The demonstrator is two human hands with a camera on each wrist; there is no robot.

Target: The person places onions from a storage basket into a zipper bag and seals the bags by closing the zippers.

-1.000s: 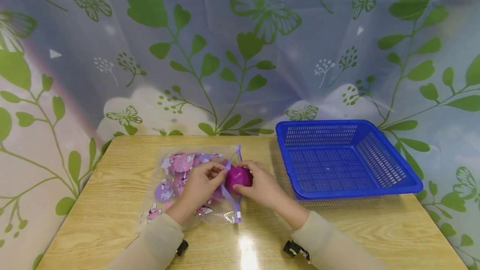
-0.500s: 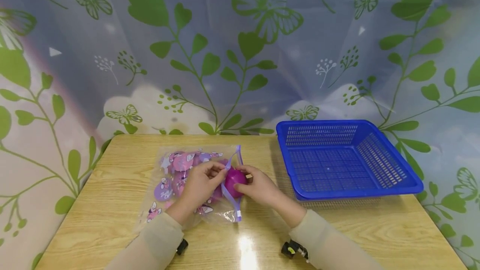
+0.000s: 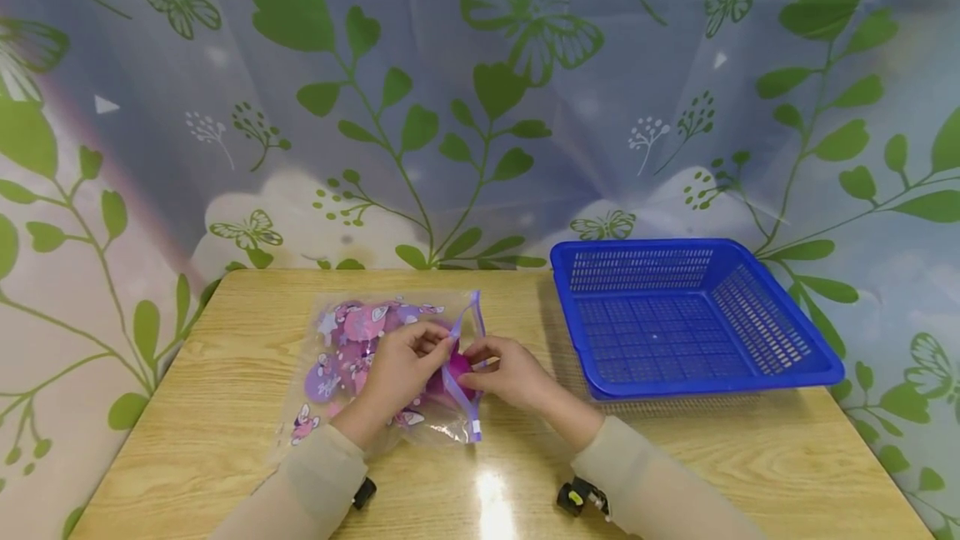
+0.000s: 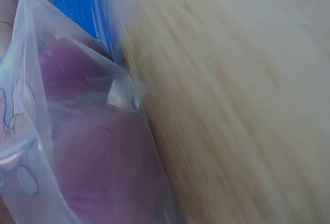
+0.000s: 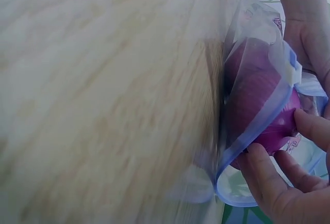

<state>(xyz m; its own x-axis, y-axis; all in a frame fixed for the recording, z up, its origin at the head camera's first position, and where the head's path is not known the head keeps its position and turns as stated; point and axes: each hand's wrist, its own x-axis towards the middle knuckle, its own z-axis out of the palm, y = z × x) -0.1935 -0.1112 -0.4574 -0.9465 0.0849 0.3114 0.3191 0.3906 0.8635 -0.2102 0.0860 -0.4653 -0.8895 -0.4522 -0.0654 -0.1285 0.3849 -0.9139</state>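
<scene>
A clear zip slider bag [image 3: 450, 432] with cartoon prints and a purple zip edge lies on the table, its mouth facing right. My left hand [image 3: 401, 365] pinches the upper lip of that mouth. At the opening, my right hand [image 3: 513, 373] holds a red onion [image 3: 461, 373] with thumb and fingertips. In the right wrist view the onion [image 5: 281, 126] is mostly inside the bag, its near end still bare between thumb and fingers. Other red onions [image 4: 105, 167] show through the plastic in the left wrist view. The prints partly hide what lies deeper in the bag.
A blue perforated plastic basket [image 3: 712, 390] stands to the right, with a mesh edge visible beneath it. The wooden table [image 3: 217, 348] meets a leaf-and-butterfly patterned curtain [image 3: 420, 107] at the back.
My right hand has moved left and pushed the red onion from the bag's mouth further inside. The left hand has kept its pinch on the bag's edge.
</scene>
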